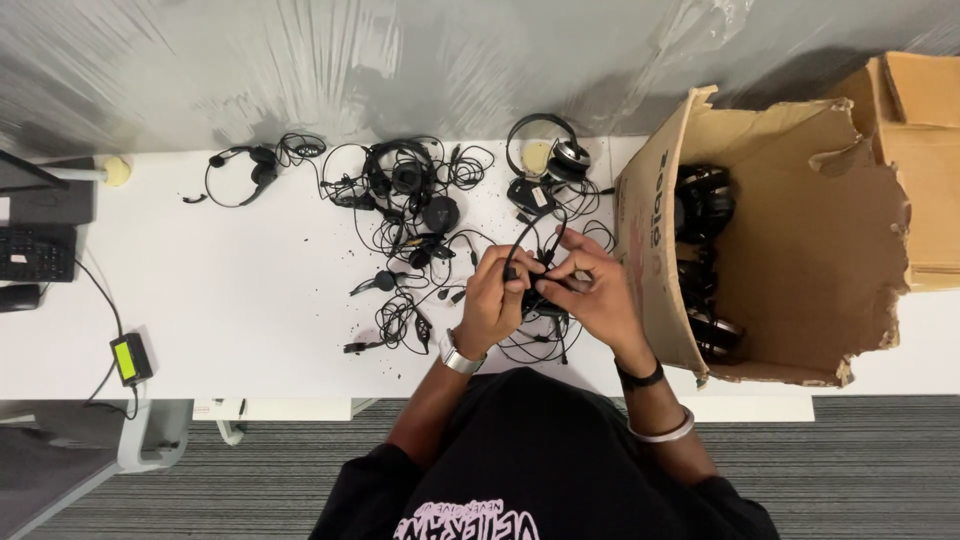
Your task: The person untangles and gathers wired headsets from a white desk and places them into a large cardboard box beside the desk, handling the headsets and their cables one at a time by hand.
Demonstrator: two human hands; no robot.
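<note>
Both my hands meet over the white table (250, 300), gripping one black wired headset (537, 290). My left hand (493, 300) closes on its left side, where the thin headband arches up from my fingers. My right hand (592, 290) pinches the earpiece part from the right. The headset's cable loops on the table below my hands. A tangle of several black headsets and cords (410, 215) lies just beyond my left hand.
A torn, open cardboard box (810, 250) holding more black headsets stands at the right. A lone headset (245, 172) lies at the back left, another with silver cups (560, 155) at the back middle. A keyboard (35, 252) and small green-screened device (130, 358) sit at the left edge.
</note>
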